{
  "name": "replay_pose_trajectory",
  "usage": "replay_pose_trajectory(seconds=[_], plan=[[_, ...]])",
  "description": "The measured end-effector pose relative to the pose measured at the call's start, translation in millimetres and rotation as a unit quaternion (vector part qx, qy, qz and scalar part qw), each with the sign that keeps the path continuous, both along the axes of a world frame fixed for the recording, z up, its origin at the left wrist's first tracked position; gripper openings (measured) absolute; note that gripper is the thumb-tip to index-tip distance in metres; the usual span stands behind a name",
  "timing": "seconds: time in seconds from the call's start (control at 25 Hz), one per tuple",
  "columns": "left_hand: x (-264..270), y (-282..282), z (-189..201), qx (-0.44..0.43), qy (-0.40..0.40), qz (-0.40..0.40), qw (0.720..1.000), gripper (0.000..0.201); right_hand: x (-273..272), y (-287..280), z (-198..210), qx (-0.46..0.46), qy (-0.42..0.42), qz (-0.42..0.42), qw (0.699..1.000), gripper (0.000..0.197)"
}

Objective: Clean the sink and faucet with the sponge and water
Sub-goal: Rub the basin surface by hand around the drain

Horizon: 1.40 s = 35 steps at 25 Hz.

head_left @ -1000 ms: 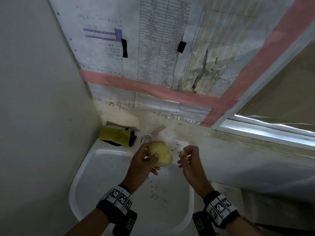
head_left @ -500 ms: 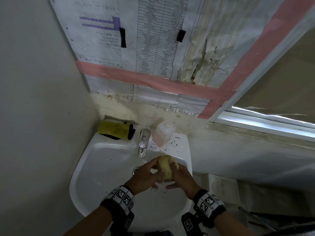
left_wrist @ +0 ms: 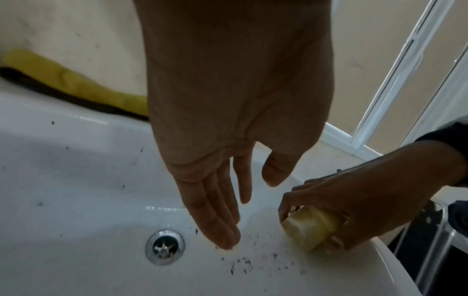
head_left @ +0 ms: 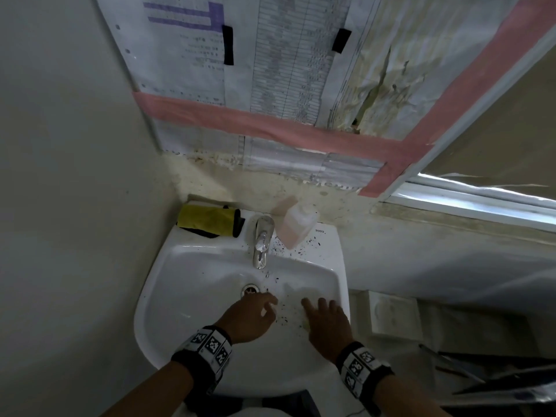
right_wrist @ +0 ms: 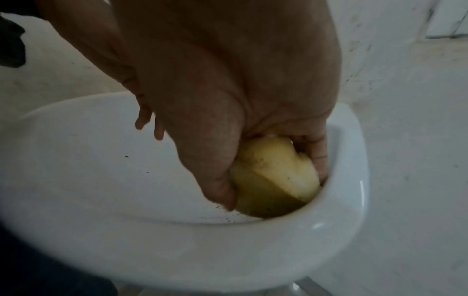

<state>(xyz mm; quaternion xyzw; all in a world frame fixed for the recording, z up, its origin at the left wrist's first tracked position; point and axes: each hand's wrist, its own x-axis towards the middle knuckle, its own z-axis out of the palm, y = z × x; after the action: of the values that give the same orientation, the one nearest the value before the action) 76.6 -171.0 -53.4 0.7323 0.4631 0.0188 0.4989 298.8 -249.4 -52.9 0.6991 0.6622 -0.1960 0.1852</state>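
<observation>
Right hand (right_wrist: 228,120) grips yellow sponge (right_wrist: 276,178), pressed against sink (head_left: 186,266) inner wall at 4 o'clock (dark specks nearby). Left hand (left_wrist: 228,140) empty, fingers straight, beside drain (left_wrist: 164,246). Faucet (head_left: 262,240) at 12 o'clock.

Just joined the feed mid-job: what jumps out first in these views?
The right hand grips a yellow sponge pressed against the inner right wall of the white sink. Black specks dot the ledge beside the faucet and the bowl near the drain. The left hand hangs empty, fingers straight, over the drain.
</observation>
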Motion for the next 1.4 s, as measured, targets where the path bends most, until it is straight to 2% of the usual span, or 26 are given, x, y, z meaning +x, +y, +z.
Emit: replay_pose_trajectory(seconds=[0.08,0.16,0.32,0.48,0.52,0.6,0.76,0.84,0.96,1.0,1.12,1.2,1.4], plan=[[-7.4,-3.7,-8.6,-0.047,0.055,-0.061,0.996,0.040,-10.0,-12.2,-8.6,-0.028,-0.027,0.028,0.999,0.061],[-9.1,-7.5,-18.8,-0.085,0.103,-0.111,0.985,0.045,-20.9,-21.5,-13.3,-0.076,-0.016,0.005,0.997,0.062],[-9.1,-22.7,-32.1,-0.122,0.157,-0.175,0.964,0.048,-55.0,-29.7,-11.7,-0.070,0.022,-0.027,0.997,0.047],[-11.8,-35.0,-38.6,-0.106,0.182,-0.223,0.952,0.040,-77.0,-27.1,-11.7,-0.126,0.149,-0.093,0.976,0.038],[-13.5,-35.9,-39.9,-0.099,0.181,-0.224,0.952,0.038,-76.5,-25.3,-10.8,-0.137,0.162,-0.094,0.973,0.037],[-19.2,-35.4,-40.8,-0.092,0.171,-0.229,0.954,0.036,-68.4,-23.0,-9.8,-0.134,0.133,-0.069,0.980,0.033],[-27.4,-33.9,-42.3,-0.089,0.164,-0.231,0.955,0.034,-50.9,-20.1,-12.7,-0.060,-0.010,-0.032,0.998,0.028],[-27.5,-34.2,-41.2,-0.084,0.173,-0.238,0.952,0.033,-60.5,-18.8,-15.0,-0.069,0.014,-0.035,0.997,0.027],[-25.1,-33.7,-32.3,-0.086,0.193,-0.273,0.938,0.037,-76.0,-18.8,-16.7,-0.145,0.144,-0.059,0.977,0.031],[-24.2,-32.9,-31.6,-0.091,0.200,-0.283,0.934,0.043,-75.0,-19.1,-15.2,-0.155,0.157,-0.066,0.973,0.032],[-22.4,-30.6,-40.2,-0.085,0.197,-0.292,0.932,0.063,-56.2,-18.4,-14.1,-0.102,0.063,-0.067,0.991,0.035],[-20.6,-30.5,-45.4,-0.086,0.207,-0.288,0.931,0.067,-52.7,-19.0,-16.0,-0.061,0.007,-0.074,0.995,0.035],[-9.7,-30.7,-34.2,-0.074,0.246,-0.275,0.927,0.046,-69.4,-15.3,-18.5,-0.154,0.114,-0.078,0.978,0.036]])
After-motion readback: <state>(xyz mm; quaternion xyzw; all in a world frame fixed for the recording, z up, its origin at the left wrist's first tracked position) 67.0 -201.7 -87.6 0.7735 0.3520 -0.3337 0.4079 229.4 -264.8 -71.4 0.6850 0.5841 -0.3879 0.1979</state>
